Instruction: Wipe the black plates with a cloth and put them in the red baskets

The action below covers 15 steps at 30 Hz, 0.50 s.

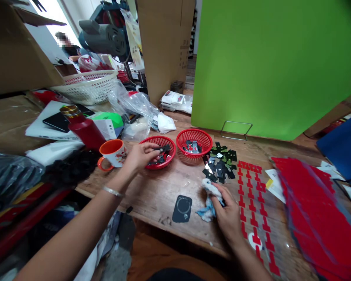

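My left hand (146, 156) is over the left red basket (172, 156), its fingers pinching a small dark flat piece (164, 148). More dark pieces lie below it in that basket. My right hand (226, 208) grips a crumpled white-and-blue cloth (208, 201) just above or on the wooden table (160, 191). Beside the first basket, a second red basket (193, 155) holds several shiny metal-like pieces. A loose pile of dark flat pieces (220, 166) lies beyond the cloth. A dark grey pad with a round mark (182, 208) lies left of the cloth.
Rows of red T-shaped pieces (253, 205) run down the right side, near red sheets (316, 218). An orange-and-white mug (114, 153) and a red bottle (86, 130) stand at left. A green board (269, 70) rises behind; a person (70, 48) is far back.
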{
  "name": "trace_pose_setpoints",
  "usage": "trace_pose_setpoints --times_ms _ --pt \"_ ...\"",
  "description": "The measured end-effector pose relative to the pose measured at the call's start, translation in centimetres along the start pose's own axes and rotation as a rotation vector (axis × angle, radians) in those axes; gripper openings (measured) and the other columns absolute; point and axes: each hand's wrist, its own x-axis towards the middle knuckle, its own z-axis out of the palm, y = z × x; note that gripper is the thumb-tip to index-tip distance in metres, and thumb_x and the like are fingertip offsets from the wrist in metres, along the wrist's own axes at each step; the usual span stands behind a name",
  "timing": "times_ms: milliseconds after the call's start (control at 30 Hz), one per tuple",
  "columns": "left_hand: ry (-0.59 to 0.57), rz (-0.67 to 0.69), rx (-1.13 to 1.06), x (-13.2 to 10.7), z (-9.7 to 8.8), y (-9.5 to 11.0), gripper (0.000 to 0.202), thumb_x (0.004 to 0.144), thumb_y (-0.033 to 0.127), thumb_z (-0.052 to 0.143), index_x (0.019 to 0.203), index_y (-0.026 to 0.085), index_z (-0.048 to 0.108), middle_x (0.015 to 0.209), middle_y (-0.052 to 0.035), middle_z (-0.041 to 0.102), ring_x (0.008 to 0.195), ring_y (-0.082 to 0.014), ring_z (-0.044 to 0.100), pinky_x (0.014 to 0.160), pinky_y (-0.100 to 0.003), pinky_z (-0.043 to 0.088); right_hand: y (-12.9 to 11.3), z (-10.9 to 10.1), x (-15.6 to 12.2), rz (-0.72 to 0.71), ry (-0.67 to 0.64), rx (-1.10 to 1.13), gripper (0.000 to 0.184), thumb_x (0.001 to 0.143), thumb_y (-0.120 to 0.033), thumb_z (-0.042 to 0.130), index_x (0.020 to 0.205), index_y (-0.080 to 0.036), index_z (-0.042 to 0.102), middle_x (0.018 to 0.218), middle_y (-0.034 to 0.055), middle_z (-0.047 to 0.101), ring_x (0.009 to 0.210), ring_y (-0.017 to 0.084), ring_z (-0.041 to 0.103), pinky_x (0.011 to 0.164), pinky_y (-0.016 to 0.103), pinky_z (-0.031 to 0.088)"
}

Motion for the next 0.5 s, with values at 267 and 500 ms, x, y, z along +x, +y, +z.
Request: trace_pose_setpoints --times_ms 267,500 --pt "-0.301 -0.226 -0.487 -8.5 8.9 -2.5 0.038 0.061 0.03 0.077 0.088 0.01 0.059 0.067 -0.0059 0.068 0.056 -0.013 0.063 0.055 -0.022 0.049 -3.5 0.2 -0.3 -0.06 0.013 -0.005 0.026 0.09 -0.028 0.049 0.11 -0.02 0.063 0.103 0.0084 0.06 0.099 0.023 0.056 0.087 0.038 0.045" --pt "-0.442 -0.154 -0.482 -10.5 12.0 -3.6 0.026 0.067 0.026 0.071 0.084 0.01 0.061 0.064 -0.003 0.065 0.055 -0.0104 0.059 0.055 -0.021 0.047 -2.8 0.9 -0.1 -0.268 -0.059 -0.092 0.029 0.089 -0.013 0.046 0.113 -0.019 0.061 0.112 0.0113 0.055 0.108 0.022 0.053 0.091 0.037 0.044"
